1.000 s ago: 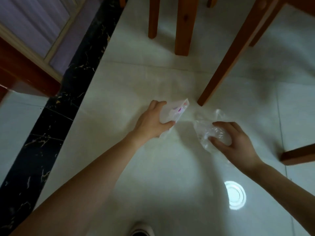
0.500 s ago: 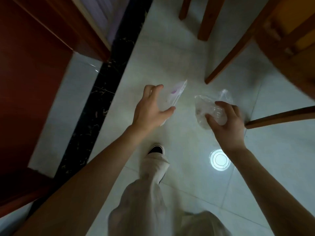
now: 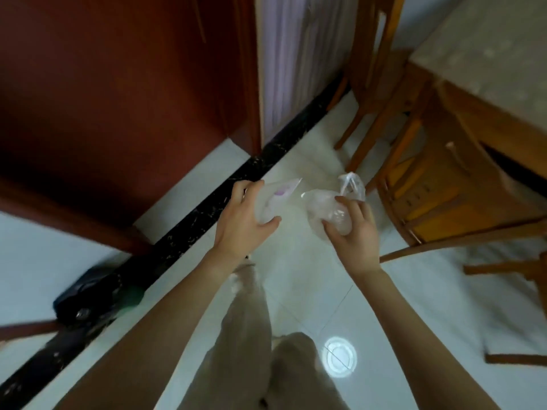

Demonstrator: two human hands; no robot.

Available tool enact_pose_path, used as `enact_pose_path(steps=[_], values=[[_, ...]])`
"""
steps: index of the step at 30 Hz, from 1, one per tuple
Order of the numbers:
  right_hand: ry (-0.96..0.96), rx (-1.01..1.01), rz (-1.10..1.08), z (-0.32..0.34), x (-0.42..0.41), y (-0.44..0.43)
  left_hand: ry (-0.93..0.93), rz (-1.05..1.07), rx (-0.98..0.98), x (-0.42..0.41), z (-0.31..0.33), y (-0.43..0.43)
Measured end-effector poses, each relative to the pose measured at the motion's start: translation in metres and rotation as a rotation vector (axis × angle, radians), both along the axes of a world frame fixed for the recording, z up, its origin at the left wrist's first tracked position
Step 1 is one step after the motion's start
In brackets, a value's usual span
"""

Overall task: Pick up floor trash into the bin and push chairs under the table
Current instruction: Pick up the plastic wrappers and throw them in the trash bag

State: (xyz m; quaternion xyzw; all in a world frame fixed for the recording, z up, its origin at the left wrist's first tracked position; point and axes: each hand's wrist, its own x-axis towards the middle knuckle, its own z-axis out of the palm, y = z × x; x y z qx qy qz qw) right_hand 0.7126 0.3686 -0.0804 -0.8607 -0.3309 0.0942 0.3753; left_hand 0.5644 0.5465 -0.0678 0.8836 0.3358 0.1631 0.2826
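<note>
My left hand (image 3: 244,220) grips a flat white wrapper (image 3: 275,196) with a pink mark, held above the pale tiled floor. My right hand (image 3: 353,235) is closed on a crumpled clear plastic bag (image 3: 322,207), whose knotted top sticks up beside my fingers. The two hands are close together at mid-frame, about a hand's width apart. A wooden chair (image 3: 438,199) stands pulled out just to the right of my right hand, next to the table (image 3: 485,72) with a pale cloth. No bin is in view.
A dark red wooden cabinet (image 3: 118,93) fills the upper left. A black marble strip (image 3: 189,232) runs diagonally across the floor. A dark shoe-like object (image 3: 85,294) lies at the left. A second chair (image 3: 373,69) stands at the top by the wall. My trouser legs (image 3: 254,335) are below.
Both hands have lifted the wrapper and the bag off the floor. The view has risen and swung, so the cabinet, table and chair seat now show.
</note>
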Motion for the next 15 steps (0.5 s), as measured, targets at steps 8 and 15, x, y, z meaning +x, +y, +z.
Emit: enact_pose_path(steps=[8,15], values=[[0.017,0.035,0.366,0.076,-0.13,0.019,-0.036,0.395,-0.06,-0.204,0.067,-0.038],[-0.024,-0.036,0.553,0.056,-0.265,0.095,-0.007,0.648,-0.149,-0.373,0.046,-0.015]])
